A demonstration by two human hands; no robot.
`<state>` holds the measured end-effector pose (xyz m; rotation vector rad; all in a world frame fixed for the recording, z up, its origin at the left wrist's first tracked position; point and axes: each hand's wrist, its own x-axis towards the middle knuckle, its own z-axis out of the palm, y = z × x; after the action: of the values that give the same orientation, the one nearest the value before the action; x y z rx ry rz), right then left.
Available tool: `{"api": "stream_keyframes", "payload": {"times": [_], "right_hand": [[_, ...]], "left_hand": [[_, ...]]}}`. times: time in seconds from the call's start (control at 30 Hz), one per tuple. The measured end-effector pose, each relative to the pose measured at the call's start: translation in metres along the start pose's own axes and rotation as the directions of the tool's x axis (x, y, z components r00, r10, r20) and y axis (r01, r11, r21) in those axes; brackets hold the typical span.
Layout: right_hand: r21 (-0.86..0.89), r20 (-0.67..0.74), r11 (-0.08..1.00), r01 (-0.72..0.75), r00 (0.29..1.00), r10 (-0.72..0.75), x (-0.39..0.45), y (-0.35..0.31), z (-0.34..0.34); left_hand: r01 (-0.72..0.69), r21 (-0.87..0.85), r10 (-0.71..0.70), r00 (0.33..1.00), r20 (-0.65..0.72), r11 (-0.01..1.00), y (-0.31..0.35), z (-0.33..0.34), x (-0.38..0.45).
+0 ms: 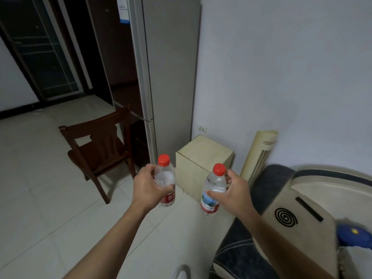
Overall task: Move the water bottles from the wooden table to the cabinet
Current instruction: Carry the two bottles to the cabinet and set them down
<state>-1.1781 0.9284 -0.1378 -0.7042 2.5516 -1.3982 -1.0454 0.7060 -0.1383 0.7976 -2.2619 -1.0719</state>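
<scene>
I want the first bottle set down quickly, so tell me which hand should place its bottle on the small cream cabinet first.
Probably right. The right hand and its bottle sit directly in front of the cream cabinet, while the left hand holds its bottle off toward the wooden chair.

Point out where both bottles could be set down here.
Both hands are full: left hand and right hand each grip a red-capped water bottle. Free patches: the small beige cabinet top, bare, between the refrigerator and tower fan; the wooden chair seat. The sofa side is crowded.
</scene>
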Motion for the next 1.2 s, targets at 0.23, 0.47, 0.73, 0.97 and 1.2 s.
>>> {"api": "stream_keyframes", "payload": {"times": [0.23, 0.47, 0.73, 0.97, 1.2], "right_hand": [[0.085, -0.051, 0.996, 0.021, 0.999, -0.016, 0.132, -0.005, 0.036], [0.067, -0.108, 0.998, -0.007, 0.994, 0.015, 0.235, -0.007, 0.045], [-0.081, -0.226, 0.996, -0.039, 0.974, 0.019, 0.321, 0.014, 0.057], [-0.148, -0.347, 0.977, -0.156, 0.933, 0.096, 0.396, 0.018, 0.067], [-0.096, -0.423, 0.966, -0.24, 0.888, 0.179, 0.445, 0.023, 0.074]], "left_hand": [[-0.019, 0.048, 0.016, 0.998, 0.068, 0.999, -0.001, 0.019, 0.133], [-0.055, 0.005, 0.054, 0.993, 0.108, 0.998, 0.001, 0.043, 0.251], [-0.042, -0.092, 0.062, 0.971, 0.23, 0.995, -0.018, 0.108, 0.358], [-0.042, -0.191, 0.112, 0.921, 0.372, 0.981, -0.043, 0.163, 0.474], [-0.101, -0.187, 0.175, 0.88, 0.441, 0.977, -0.045, 0.199, 0.56]]}}
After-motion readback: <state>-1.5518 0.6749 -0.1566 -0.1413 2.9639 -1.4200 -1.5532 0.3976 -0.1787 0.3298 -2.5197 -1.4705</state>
